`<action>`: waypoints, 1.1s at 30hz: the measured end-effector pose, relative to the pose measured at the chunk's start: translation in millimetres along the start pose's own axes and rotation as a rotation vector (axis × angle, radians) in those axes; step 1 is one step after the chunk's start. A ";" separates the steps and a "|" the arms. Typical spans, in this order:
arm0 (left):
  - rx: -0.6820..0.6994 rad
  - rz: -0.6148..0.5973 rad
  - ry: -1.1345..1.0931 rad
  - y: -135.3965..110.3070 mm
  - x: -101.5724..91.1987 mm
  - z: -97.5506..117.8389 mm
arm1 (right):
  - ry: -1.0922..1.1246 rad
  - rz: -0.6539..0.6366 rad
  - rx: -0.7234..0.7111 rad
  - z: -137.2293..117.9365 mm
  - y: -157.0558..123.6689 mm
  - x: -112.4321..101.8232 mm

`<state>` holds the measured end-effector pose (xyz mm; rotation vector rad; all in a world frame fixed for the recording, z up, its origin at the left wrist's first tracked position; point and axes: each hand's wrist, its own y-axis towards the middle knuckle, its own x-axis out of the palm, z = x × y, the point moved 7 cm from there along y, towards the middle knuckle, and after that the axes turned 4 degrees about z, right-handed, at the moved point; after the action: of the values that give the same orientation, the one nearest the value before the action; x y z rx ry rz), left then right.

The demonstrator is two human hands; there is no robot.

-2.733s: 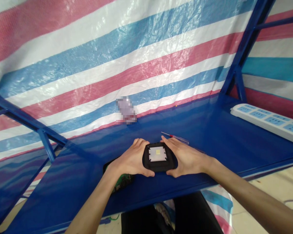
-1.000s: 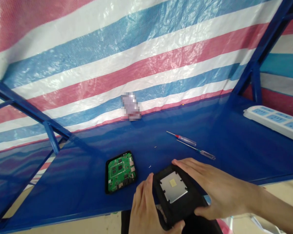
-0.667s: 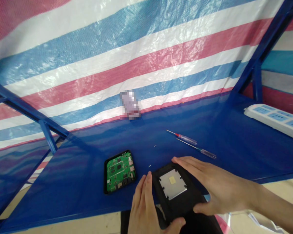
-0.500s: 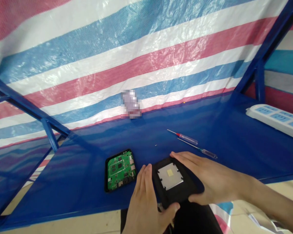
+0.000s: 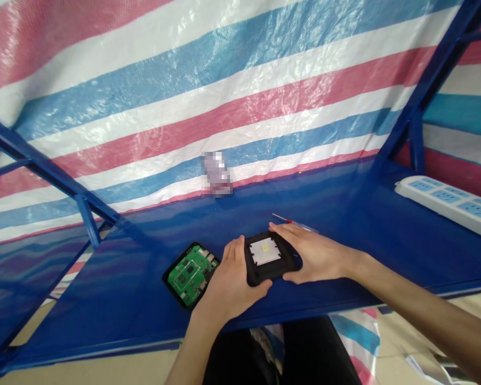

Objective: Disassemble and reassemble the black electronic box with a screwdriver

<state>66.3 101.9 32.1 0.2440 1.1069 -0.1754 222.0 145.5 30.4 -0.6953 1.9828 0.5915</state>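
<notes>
A black square cover (image 5: 269,263) with a silver metal plate in its middle lies on the blue bench (image 5: 364,230). My left hand (image 5: 228,283) grips its left and near edge, thumb hooked under the front. My right hand (image 5: 315,256) holds its right side, fingers curved along the far edge. To the left lies the other black shell half with a green circuit board (image 5: 188,274) inside, just beside my left hand.
A thin screwdriver (image 5: 291,221) with a red collar pokes out behind my right hand. A white and blue power strip (image 5: 449,206) lies at the right end. Striped tarpaulin (image 5: 224,96) hangs behind; blue frame bars (image 5: 44,171) run at left and right.
Both hands have carried the black cover from the near edge of the bench back up onto its surface, farther from me. The circuit board half stays in place.
</notes>
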 end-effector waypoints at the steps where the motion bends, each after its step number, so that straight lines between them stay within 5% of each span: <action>1: -0.001 -0.001 -0.002 -0.9 0.0 -1.3 | -0.006 -0.003 -0.001 -0.1 -0.3 0.0; 8: -0.040 0.055 0.002 -3.2 -6.6 -5.9 | -0.033 -0.053 -0.008 -6.1 6.8 -1.5; 12: -0.079 0.200 0.036 -29.6 -12.1 5.0 | -0.055 0.020 -0.060 -20.2 -21.4 -6.7; 19: -0.064 0.152 -0.015 -64.7 31.2 33.0 | -0.084 -0.075 0.042 -15.1 -81.9 3.9; 23: -0.119 0.176 0.011 -52.7 32.2 27.6 | -0.070 -0.120 0.048 -10.6 -64.5 0.9; 33: -0.125 0.246 0.137 -24.2 0.6 -2.9 | 0.018 -0.068 -0.030 -7.4 9.6 -2.4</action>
<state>57.8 79.5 27.7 0.2810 1.2089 0.1307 212.0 148.2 37.2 -0.7863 1.9622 0.5771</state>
